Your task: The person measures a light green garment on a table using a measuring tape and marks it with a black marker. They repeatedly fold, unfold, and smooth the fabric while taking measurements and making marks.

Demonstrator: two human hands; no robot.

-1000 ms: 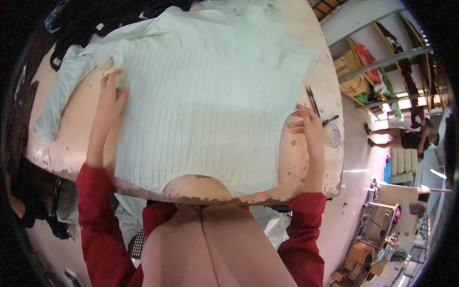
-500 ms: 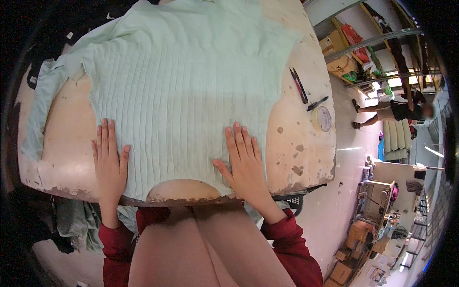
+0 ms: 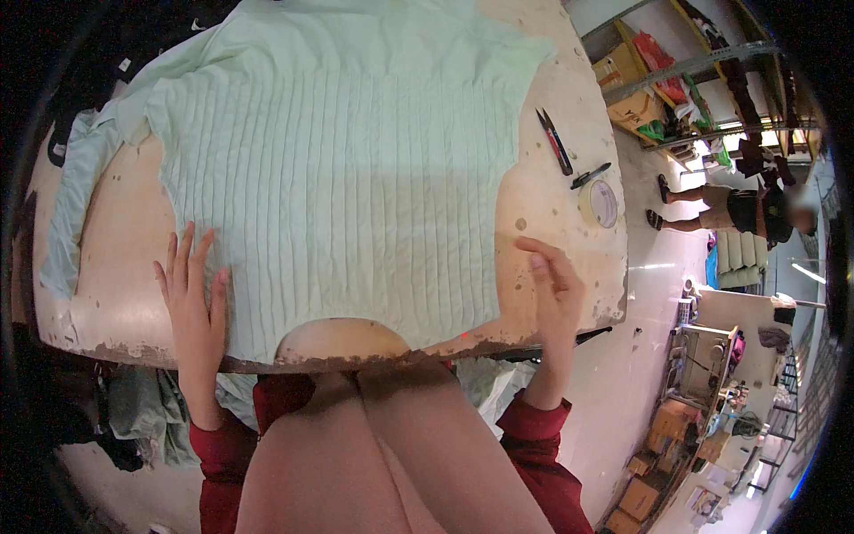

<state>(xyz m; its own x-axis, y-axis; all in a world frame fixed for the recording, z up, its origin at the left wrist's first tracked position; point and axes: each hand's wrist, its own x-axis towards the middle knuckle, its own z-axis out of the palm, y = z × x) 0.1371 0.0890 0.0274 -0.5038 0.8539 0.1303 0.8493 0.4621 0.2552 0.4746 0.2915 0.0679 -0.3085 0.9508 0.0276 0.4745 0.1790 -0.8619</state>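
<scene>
A pale mint pleated garment (image 3: 338, 196) lies spread on a worn pale tabletop (image 3: 124, 294), its curved cut-out by the front edge. My left hand (image 3: 191, 307) rests open along the garment's left side, fingers spread. My right hand (image 3: 553, 294) is over bare tabletop just right of the garment, loosely bent with the index finger out and nothing visible in it. Pointed black-and-red snips (image 3: 555, 141), a black pen (image 3: 591, 175) and a tape roll (image 3: 597, 203) lie to the right.
Dark fabric (image 3: 80, 107) is piled beyond the table's left side, crumpled cloth (image 3: 151, 409) below it. To the right are shelves with cardboard boxes (image 3: 627, 84), a standing person (image 3: 747, 209) and a bench (image 3: 676, 392) with more boxes.
Both hands came down onto the garment's lower part. Since then my right hand has moved right, off the fabric, and bent its fingers; my left hand has stayed about in place.
</scene>
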